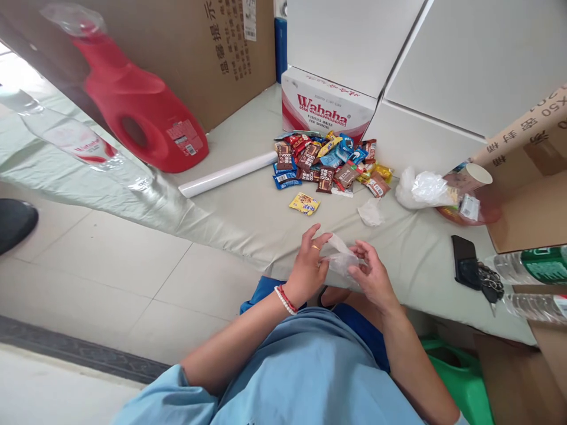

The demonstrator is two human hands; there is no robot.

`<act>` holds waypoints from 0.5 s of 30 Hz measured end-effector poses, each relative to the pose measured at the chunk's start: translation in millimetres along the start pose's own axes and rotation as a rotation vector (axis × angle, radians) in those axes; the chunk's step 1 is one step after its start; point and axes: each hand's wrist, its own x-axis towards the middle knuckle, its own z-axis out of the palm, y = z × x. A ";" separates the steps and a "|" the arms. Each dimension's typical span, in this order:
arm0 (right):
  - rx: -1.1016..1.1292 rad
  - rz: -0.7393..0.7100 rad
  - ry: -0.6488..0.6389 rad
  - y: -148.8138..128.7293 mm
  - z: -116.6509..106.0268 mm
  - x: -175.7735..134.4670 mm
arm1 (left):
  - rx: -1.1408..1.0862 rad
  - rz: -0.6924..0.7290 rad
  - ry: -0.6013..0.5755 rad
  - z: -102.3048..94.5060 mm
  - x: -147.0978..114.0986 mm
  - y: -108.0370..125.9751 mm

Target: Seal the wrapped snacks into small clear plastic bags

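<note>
My left hand [310,260] pinches one edge of a thin, translucent plastic bag [342,257] close to the table's front edge. On the bag's other side, my right hand [371,271] has its fingers closed on the plastic. Just beyond them lies a yellow snack packet [305,203], apart from a heap of small wrapped snacks [325,162] in brown, blue, red and yellow. A crumpled piece of clear plastic [371,212] rests to the right of the packet. Whether anything is inside the bag I cannot tell.
A white roll [230,173] lies left of the heap, near a red detergent bottle [142,112] and a clear water bottle [71,139]. Behind stands a Wahaha carton [325,106]. At right are a red bowl [489,209], a phone [465,262], keys [489,283] and bottles [535,265].
</note>
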 end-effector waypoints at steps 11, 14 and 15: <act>0.486 0.181 0.213 -1.6 2.1 16.0 | -0.220 -0.343 0.160 -19.8 -3.5 -36.5; 0.496 0.170 0.224 -2.6 -0.5 12.3 | -0.184 -0.318 0.203 -24.8 -6.9 -34.3; 0.469 0.157 0.204 -3.8 -2.0 11.0 | -0.187 -0.288 0.205 -26.1 -6.6 -30.5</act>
